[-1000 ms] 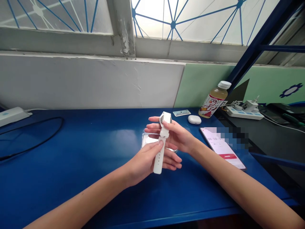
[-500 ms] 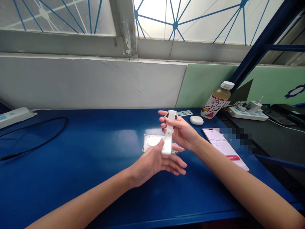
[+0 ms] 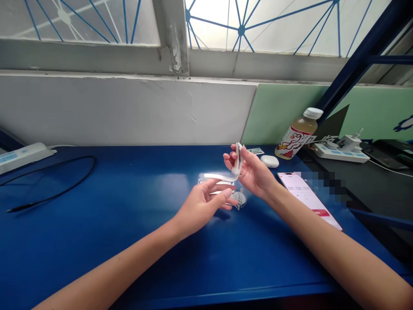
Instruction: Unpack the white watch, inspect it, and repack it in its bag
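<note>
My right hand (image 3: 250, 172) holds a white smartwatch (image 3: 238, 159) edge-on above the blue table (image 3: 112, 224), fingers closed on its case. The white strap (image 3: 219, 177) bends off to the left from the case. My left hand (image 3: 206, 202) is below the strap, its fingers curled at a clear plastic packet (image 3: 237, 198) that lies on the table. What the left fingers grip is hard to make out.
A phone (image 3: 308, 198) with a timer lies right of my hands. Behind are a white earbud case (image 3: 270, 161), a small card (image 3: 256, 151), a drink bottle (image 3: 298, 133) and a power strip (image 3: 342, 154). A black cable (image 3: 54, 185) and another white power strip (image 3: 22, 156) are at the left.
My right hand turned the watch edge-on and the strap swung from hanging down to pointing left. My left hand let go of the strap end and dropped to the packet.
</note>
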